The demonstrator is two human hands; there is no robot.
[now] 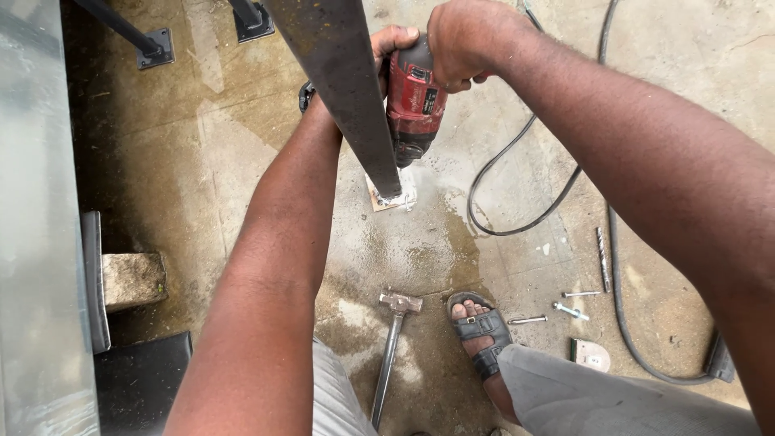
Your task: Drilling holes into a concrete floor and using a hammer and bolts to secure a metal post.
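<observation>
My right hand (468, 40) is wrapped tight over the back of the red drill (413, 101); my left hand (387, 44) reaches behind the dark steel post (347, 89), its grip mostly hidden, so I cannot tell how it closes. The drill's long axis runs steeply down and away from my hands, its nose aimed at the small base plate (391, 198) on the wet concrete floor (242, 161). A hammer (391, 339) lies near my sandalled foot (480, 331), bolts (569, 309) and a black cable (517, 145) to the right.
</observation>
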